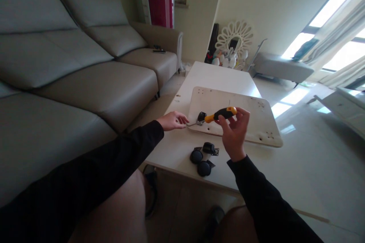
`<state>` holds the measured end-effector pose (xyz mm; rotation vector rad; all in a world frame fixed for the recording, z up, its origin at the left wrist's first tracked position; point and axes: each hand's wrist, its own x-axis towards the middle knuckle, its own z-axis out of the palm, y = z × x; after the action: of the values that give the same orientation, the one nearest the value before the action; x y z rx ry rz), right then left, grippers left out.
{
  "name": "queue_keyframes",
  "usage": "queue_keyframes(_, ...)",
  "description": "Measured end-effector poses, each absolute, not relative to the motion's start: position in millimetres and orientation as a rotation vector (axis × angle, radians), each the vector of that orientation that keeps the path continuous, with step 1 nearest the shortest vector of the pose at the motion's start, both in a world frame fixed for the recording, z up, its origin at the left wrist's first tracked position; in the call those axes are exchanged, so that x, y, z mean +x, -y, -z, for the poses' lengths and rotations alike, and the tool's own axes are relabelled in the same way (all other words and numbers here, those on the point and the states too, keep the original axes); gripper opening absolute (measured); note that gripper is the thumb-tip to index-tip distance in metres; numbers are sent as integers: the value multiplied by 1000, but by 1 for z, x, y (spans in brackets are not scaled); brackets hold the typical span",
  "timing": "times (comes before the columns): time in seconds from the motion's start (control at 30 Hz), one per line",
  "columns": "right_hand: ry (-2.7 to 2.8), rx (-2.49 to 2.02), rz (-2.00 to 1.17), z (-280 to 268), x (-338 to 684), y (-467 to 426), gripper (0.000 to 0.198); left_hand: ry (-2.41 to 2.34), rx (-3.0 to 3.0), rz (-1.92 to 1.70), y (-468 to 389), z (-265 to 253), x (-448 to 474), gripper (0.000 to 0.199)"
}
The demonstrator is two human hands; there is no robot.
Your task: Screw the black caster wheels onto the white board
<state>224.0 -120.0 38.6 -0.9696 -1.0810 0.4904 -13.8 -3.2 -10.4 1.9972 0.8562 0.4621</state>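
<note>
My right hand [236, 131] is closed on a screwdriver [225, 113] with a yellow and black handle. Its metal shaft points left, the tip close to my left hand [174, 120]. The fingers of my left hand are apart and loosely bent; whether a small piece lies at their tips is too small to tell. Under the shaft, one black caster [202, 116] sits at the near left corner of a pale board [228, 100] with rounded corners and groups of holes. Nearer to me, three black casters with metal plates, one of them a caster [204, 168] lowest in view, lie together.
The board lies on a long white table [168, 152]. A grey-brown sofa [114, 79] runs along the left, with a dark object [159, 49] on its seat. Behind the table stands a white petal-framed mirror [235, 38]; a grey bench [281, 66] is at the right.
</note>
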Motion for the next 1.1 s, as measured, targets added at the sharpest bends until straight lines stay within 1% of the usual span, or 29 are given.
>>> queue_keyframes(0.13, 1080, -1006, -505, -39, 225, 121, 50, -839, 1931, -436, 3, 13, -9, 30)
queue_keyframes(0.33, 1086, -1024, -509, -41, 225, 123, 51, -781, 1934, -421, 3, 15, -5, 21)
queue_keyframes(0.53, 1082, -1011, -512, -43, 224, 124, 49, -817, 1854, -410, 4, 14, -2, 17)
queue_keyframes(1.1, 1047, -1005, -526, -45, 224, 125, 46, -791, 1744, -448, 8, 19, -3, 33)
